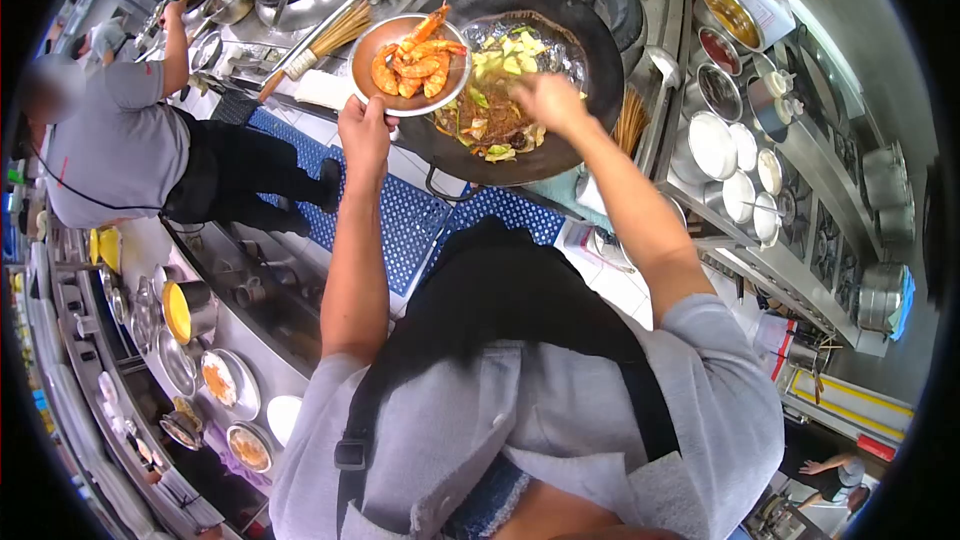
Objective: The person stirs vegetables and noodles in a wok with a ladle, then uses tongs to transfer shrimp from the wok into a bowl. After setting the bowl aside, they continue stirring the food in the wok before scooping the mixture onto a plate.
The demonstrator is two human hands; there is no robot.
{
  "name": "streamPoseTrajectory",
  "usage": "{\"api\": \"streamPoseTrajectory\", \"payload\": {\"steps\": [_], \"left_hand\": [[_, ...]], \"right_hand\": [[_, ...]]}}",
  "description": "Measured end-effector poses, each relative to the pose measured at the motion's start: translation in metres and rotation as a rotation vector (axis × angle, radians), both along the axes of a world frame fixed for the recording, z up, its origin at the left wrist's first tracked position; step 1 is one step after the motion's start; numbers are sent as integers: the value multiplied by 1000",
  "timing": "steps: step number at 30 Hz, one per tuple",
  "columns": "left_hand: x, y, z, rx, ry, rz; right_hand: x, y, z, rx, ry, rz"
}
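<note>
My left hand (pixel 367 130) grips the near rim of a round metal bowl (pixel 361 87), its fingers closed on it. Orange cooked prawns (pixel 417 62) lie in the bowl, which is held over the left edge of a large dark wok (pixel 600 90). Inside the wok are pale green vegetable pieces (pixel 510 52) and a brown noodle-like mass (pixel 487 122). Over the wok's right part is my right hand (pixel 550 103), smeared by motion, so its fingers and anything in them cannot be made out.
Bowls of white and coloured contents (pixel 711 145) fill the right shelf. A bamboo brush (pixel 335 35) lies left of the wok, a ladle (pixel 664 65) right of it. A co-worker (pixel 120 140) stands at the left. Plates of food (pixel 243 380) line the lower-left counter.
</note>
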State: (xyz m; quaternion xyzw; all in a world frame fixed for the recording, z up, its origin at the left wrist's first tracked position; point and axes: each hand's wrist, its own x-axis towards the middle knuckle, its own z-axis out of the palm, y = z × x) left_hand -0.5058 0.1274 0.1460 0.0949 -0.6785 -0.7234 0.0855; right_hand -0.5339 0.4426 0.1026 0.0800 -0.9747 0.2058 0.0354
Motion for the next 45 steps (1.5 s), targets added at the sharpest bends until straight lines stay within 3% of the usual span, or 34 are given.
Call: {"api": "streamPoseTrajectory", "payload": {"steps": [3, 7, 9, 12, 17, 19, 23, 25, 27, 29, 30, 34, 35, 37, 38, 41, 45], "left_hand": [[3, -2, 1, -2, -1, -3], [11, -10, -6, 12, 27, -2], [13, -12, -9, -2, 23, 30], [13, -12, -16, -34, 25, 50], [10, 5, -12, -16, 37, 129], [13, 11, -14, -21, 26, 148], [25, 18, -17, -67, 35, 135], [30, 20, -26, -43, 17, 131], [32, 23, -42, 62, -36, 108], [35, 28, -56, 253, -127, 80], [32, 32, -62, 189, -183, 71], [35, 41, -60, 193, -198, 9], [39, 43, -56, 177, -179, 4], [42, 46, -54, 149, -167, -5], [43, 49, -55, 139, -172, -8], [48, 53, -50, 118, -149, -25], [60, 48, -38, 8, -121, 44]], "right_hand": [[32, -14, 19, 52, -157, 55], [39, 24, 62, 112, -17, -67], [48, 25, 98, -87, 81, -133], [49, 39, 96, 66, -24, -35], [79, 19, 69, -461, -303, -141], [87, -4, 56, -1025, -564, -212], [72, -14, 75, -1286, -371, -317], [62, -10, 100, -1043, -183, -248], [67, -12, 137, -769, -180, -105], [66, -14, 139, -541, 35, 14], [65, -17, 140, -425, 139, 82], [68, -21, 143, -436, 145, 83], [72, -24, 145, -398, 42, 78], [72, -31, 127, -271, 183, 236], [73, -34, 123, -174, 65, 236], [75, -46, 108, -238, 123, 221], [78, -51, 96, -303, -70, 187]]}}
